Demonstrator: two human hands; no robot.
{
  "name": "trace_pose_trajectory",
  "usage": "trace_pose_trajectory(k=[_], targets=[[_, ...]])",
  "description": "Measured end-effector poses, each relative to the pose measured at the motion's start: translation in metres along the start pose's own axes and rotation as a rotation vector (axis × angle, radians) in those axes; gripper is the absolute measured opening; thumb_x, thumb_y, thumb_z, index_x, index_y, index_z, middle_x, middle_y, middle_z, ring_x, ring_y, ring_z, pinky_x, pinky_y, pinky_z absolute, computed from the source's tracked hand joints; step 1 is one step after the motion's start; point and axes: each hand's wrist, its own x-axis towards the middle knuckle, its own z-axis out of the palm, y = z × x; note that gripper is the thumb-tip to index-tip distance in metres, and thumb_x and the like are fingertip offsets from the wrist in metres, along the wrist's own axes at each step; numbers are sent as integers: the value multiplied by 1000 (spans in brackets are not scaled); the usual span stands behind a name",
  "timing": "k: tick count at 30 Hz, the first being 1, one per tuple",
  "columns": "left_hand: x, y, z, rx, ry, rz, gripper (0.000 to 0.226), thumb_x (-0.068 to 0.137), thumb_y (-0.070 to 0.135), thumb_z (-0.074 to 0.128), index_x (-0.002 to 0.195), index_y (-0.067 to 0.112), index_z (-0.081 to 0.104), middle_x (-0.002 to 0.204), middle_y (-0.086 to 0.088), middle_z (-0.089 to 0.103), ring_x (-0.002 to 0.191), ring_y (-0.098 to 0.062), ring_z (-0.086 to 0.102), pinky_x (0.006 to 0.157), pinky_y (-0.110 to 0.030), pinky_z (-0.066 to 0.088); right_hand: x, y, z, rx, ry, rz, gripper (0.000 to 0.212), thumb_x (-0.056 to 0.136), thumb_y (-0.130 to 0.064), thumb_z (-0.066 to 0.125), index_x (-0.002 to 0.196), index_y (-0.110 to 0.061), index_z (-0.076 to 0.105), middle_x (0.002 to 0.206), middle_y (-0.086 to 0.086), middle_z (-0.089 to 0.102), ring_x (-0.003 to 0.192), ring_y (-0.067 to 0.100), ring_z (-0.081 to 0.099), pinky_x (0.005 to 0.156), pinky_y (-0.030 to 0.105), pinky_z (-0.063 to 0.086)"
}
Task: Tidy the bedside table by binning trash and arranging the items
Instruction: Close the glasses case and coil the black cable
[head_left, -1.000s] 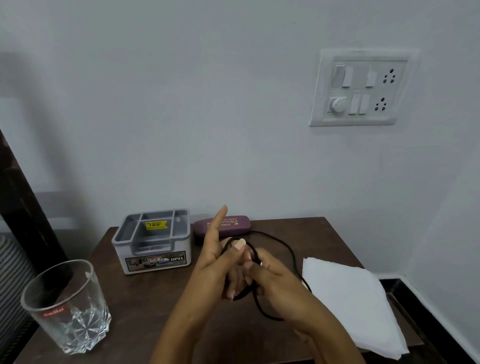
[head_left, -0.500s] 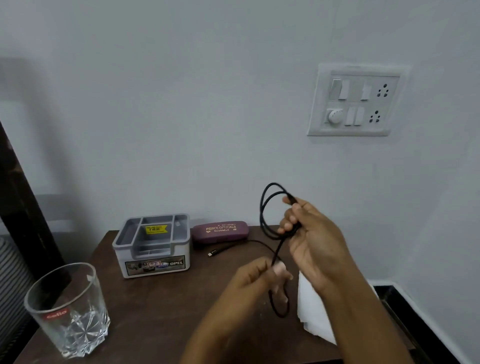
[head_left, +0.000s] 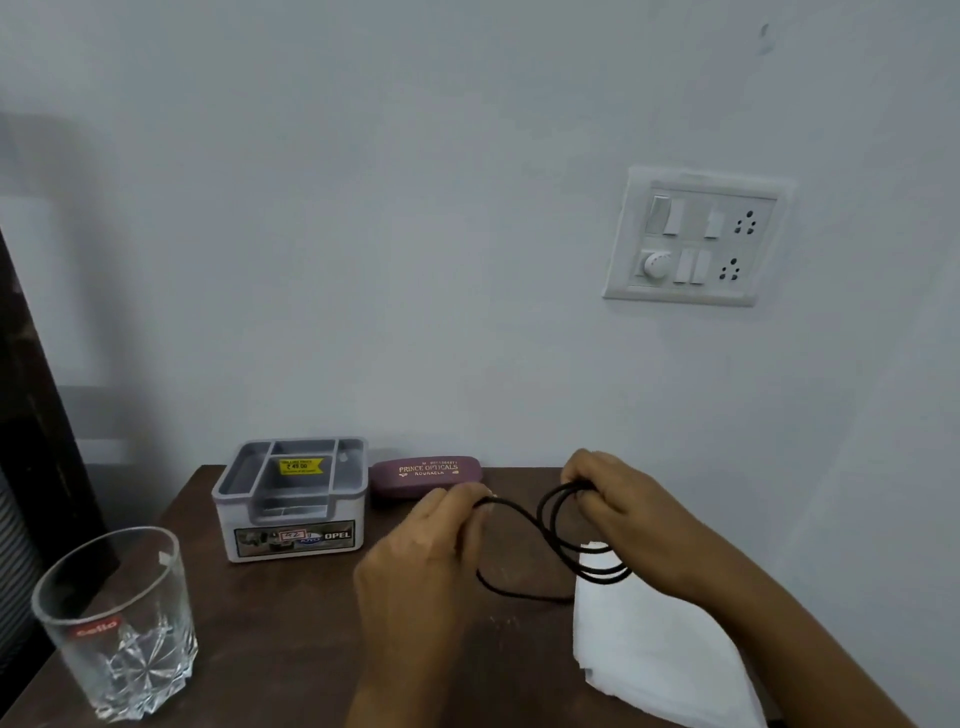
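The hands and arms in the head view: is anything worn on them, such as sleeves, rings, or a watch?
Nothing visible is worn. The left hand and right hand are bare, with no rings or gloves. Both forearms are uncovered down to the picture's edge: no sleeve, watch, or bracelet shows.

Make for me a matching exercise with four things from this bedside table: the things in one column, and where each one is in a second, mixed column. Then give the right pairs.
Things:
1. glass
2. grey organiser box
3. spectacle case
4. black cable

Places:
A. against the wall, right of the box
B. held in both hands
C. near left corner of the table
D. back left of the table

Pairs: 1-C, 2-D, 3-A, 4-B
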Motion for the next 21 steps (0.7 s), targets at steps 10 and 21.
trace_pose_trajectory(k=[10,21], targets=[[14,11,3,-1195,-61,-419,30,90,3,51,113,17,64,107,-5,71,102,-17,67,90,-26,53,9,-16,31,159,-33,-67,13,96,-16,33,97,-28,38,75,-7,50,62,5,42,59,24,38],[22,2,-6,-482,-215,-99,71,91,-7,37,128,54,40,115,32,56,110,18,50,88,-2,37,15,-31,33,429,-30,-95,37,93,-6,37,102,-28,65,98,-18,67,96,-7,59,84,11,44]])
